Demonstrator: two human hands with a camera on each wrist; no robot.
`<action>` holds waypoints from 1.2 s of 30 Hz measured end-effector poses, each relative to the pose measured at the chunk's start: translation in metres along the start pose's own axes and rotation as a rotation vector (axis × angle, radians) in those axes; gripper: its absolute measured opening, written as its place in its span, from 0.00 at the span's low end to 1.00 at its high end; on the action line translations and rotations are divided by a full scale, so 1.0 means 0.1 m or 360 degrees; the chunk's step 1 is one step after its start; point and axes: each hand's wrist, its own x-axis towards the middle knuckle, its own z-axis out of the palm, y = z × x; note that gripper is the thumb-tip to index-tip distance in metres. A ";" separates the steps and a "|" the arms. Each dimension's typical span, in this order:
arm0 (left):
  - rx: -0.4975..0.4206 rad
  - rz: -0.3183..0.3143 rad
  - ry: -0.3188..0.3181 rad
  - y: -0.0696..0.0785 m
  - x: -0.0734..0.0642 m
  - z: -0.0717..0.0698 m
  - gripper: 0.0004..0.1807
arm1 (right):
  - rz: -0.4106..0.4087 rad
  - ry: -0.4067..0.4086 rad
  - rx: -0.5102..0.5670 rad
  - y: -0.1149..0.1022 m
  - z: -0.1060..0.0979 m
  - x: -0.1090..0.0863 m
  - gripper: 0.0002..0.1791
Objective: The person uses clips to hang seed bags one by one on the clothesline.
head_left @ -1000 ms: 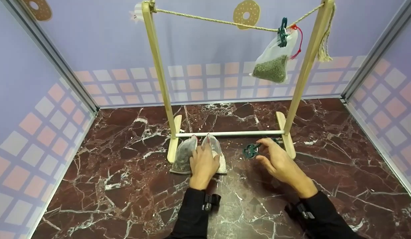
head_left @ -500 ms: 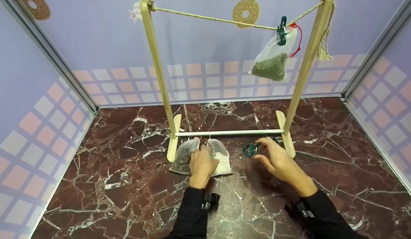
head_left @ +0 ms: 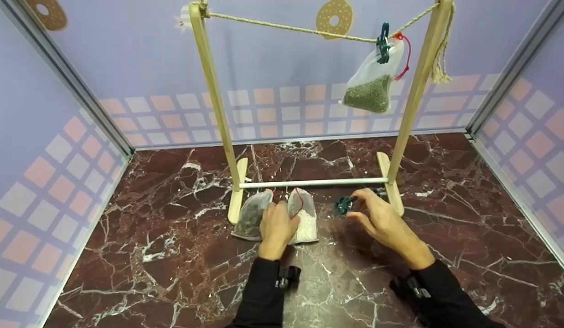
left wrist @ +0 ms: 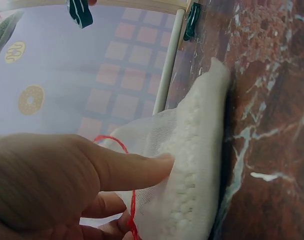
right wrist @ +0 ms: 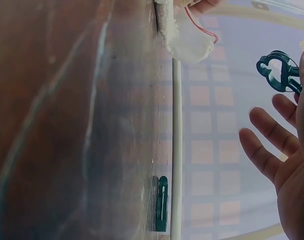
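My left hand (head_left: 278,228) is between two mesh drawstring bags. Its thumb (left wrist: 137,170) lies along the white-grain bag (head_left: 305,223), with curled fingers behind the red drawstring (left wrist: 133,210); thumb and fingers seem to pinch it there. To its left lies the dark-filled bag (head_left: 250,218), partly covered by the hand. My right hand (head_left: 380,221) pinches a dark green spring clip (head_left: 343,206) above the table, its other fingers (right wrist: 264,132) spread. A third bag (head_left: 370,91), with green contents, hangs from the rope by another green clip (head_left: 383,43).
A wooden frame (head_left: 213,91) with a sagging rope (head_left: 286,28) and a white lower bar (head_left: 313,182) stands behind the hands. Another green clip (right wrist: 162,204) lies by the bar, near the right foot (head_left: 395,200). Patterned walls enclose the marble-look table (head_left: 172,273).
The white-grain bag has shifted slightly right from under my left hand and turned more upright, its red string now showing. My right hand stays nearly still with the clip, which has turned slightly.
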 end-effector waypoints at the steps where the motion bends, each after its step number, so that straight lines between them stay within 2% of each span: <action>1: -0.0002 0.0025 0.0027 0.00 0.00 0.00 0.15 | -0.0002 0.0005 0.0006 0.00 0.00 0.00 0.24; 6: -0.0035 0.0135 0.0096 0.01 0.00 -0.04 0.11 | -0.0026 0.0059 0.0019 -0.01 -0.02 0.01 0.19; 13: -0.0130 0.0204 0.0062 0.10 0.03 -0.15 0.06 | -0.0124 0.0195 0.0036 0.00 -0.11 0.12 0.14; 18: -0.0197 0.0285 0.0043 0.11 0.03 -0.19 0.04 | -0.0171 0.0260 0.0042 0.00 -0.17 0.12 0.10; 22: -0.0246 0.0327 0.0042 0.10 0.01 -0.24 0.02 | -0.0181 0.0270 0.0065 -0.01 -0.17 0.12 0.06; 30: -0.0412 0.0500 0.0074 0.10 0.01 -0.31 0.02 | -0.0167 0.0275 0.0071 -0.05 -0.18 0.11 0.03; 36: -0.0582 0.0524 0.0088 0.15 0.02 -0.37 0.04 | -0.0196 0.0273 0.0074 -0.07 -0.22 0.13 0.03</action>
